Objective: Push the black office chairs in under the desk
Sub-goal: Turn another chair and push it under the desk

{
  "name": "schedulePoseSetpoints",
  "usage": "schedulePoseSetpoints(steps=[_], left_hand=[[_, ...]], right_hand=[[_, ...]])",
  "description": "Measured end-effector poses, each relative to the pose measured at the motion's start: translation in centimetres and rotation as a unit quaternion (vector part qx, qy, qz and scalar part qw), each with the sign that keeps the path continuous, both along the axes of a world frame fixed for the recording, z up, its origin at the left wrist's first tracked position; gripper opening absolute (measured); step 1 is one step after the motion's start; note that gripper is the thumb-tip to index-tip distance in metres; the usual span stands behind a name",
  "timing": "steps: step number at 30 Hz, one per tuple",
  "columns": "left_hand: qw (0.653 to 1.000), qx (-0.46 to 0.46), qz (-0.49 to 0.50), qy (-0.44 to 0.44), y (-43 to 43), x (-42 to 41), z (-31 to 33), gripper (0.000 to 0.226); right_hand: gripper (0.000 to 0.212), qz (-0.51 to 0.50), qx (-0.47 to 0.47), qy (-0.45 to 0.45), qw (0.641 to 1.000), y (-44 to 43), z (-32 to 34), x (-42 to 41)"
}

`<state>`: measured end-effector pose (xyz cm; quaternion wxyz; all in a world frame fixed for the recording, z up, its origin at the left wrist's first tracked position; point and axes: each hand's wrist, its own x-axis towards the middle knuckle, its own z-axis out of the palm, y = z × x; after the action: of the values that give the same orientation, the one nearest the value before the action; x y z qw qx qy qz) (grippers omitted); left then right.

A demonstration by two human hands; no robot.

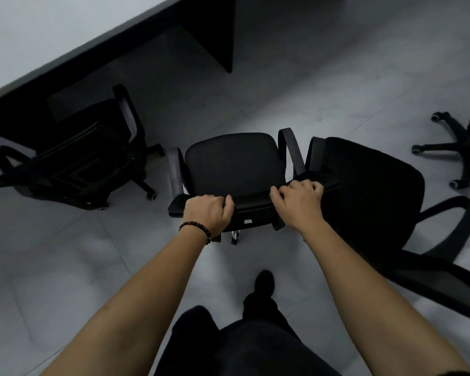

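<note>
A black office chair [234, 161] stands on the floor in front of me, its seat facing the desk [52, 42]. My left hand [208, 213] and my right hand [300, 203] both grip the top edge of its backrest, a hand's width apart. The pale desk runs across the upper left, with a dark side panel [215, 36] reaching the floor. Another black chair [73, 153] sits at the left, partly under the desk edge. A third black chair [369, 185] stands right beside the held one, touching its right armrest.
The wheeled base of a further chair [456, 150] shows at the right edge. Grey tiled floor [310, 90] lies open between the held chair and the desk. My dark trousers and shoe [263, 283] are below, just behind the chair.
</note>
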<state>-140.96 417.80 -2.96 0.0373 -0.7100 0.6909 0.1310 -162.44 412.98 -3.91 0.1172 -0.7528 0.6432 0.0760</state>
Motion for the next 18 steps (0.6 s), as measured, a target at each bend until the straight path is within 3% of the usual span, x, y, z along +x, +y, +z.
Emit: schedulePoseSetpoints(steps=[4,10,18], left_hand=[[1.000,-0.006,0.023,0.003,-5.0,-0.6,-0.3,0.056],[0.999,-0.016,0.033,0.008,-12.5,-0.9,-0.4,0.053],[0.993,0.108,0.028,0.049,-26.8,3.3,-0.1,0.071]], right_hand=[[0.062,0.029,0.016,0.011,0.999,-6.0,-0.1,-0.4],[0.064,0.047,0.005,0.016,0.999,-14.4,0.1,-0.5],[0.057,0.048,0.006,0.010,0.999,-28.6,0.6,2.4]])
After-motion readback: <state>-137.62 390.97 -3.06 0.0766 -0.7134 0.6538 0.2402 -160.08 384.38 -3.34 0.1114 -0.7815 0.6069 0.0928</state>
